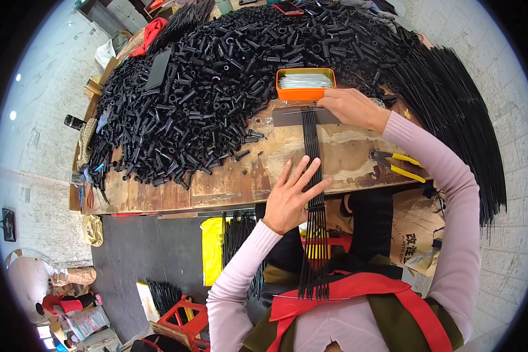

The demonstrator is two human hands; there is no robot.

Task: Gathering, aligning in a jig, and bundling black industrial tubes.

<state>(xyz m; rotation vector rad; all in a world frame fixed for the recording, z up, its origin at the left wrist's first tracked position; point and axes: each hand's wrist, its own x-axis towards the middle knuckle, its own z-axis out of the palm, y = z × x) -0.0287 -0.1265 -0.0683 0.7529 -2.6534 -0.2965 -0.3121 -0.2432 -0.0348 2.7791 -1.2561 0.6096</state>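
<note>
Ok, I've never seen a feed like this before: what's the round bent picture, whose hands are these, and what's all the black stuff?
It is one wide fisheye view from a camera on the person's head, looking down, so straight edges curve. The left hand lies flat on a bundle of thin black rods laid across the worn wooden table. The right hand presses the rods' far end beside an orange tin of pale metal pieces. A big heap of short black tubes covers the table; yellow-handled pliers lie to the right.
</note>
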